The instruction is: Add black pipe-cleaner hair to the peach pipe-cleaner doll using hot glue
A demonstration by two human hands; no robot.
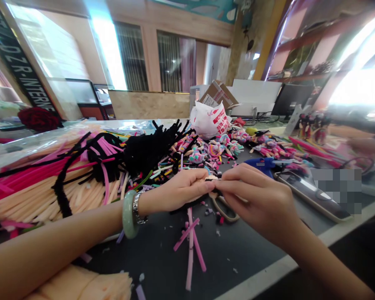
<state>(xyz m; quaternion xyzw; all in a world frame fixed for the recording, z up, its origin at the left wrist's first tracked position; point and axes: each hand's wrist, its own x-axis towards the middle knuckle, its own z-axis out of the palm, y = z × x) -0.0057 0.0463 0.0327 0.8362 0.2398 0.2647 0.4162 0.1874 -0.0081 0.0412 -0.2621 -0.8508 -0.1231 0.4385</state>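
Observation:
In front of me, my left hand [187,187] is closed on a small peach and black pipe-cleaner piece [211,178], mostly covered by the fingers. From the other side, the fingertips of my right hand [256,191] pinch the same piece at its dark strip. Just below the hands, a scissors handle [226,211] rests on the dark mat [237,250]. Pink pipe-cleaner pieces [190,250] lie crossed nearer to me. A blue glue gun [261,166] lies behind my right hand.
Bundles of peach pipe cleaners [28,200] and black ones [150,146] cover the left side. Small colourful pipe-cleaner dolls [218,148] are heaped behind the hands, near a white plastic bag [209,120]. A phone [312,196] lies to the right. Another person's blurred hand [367,148] shows at far right.

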